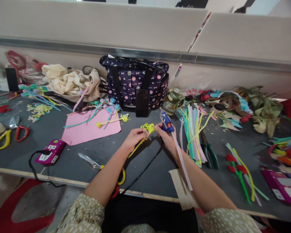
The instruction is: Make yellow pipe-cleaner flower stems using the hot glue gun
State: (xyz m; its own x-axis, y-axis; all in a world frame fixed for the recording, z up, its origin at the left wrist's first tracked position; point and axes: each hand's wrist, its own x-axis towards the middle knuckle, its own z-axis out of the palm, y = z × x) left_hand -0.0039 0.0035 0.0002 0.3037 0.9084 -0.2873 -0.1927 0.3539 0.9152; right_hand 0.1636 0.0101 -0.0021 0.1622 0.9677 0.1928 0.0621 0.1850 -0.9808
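Observation:
My left hand (137,139) is closed in a pinch on a yellow pipe-cleaner flower (148,127), just below its frilly head. The flower's thin stem slants down and left beneath the hand. My right hand (167,136) is wrapped round a blue glue gun (166,122), its handle mostly hidden by the fingers. A long clear glue stick (181,161) runs from the gun's rear across my right forearm. The right thumb and fingertips come up to the flower head's right side; whether they touch it, I cannot tell. A black cord (145,170) trails from under the right hand.
A pink sheet (87,131) with finished stems lies left, near scissors (93,163) under my left forearm. A patterned bag (128,81) and phone (142,103) stand behind. Bundled pipe cleaners (191,139) and pliers (210,152) lie right; a purple power strip (53,150) sits left.

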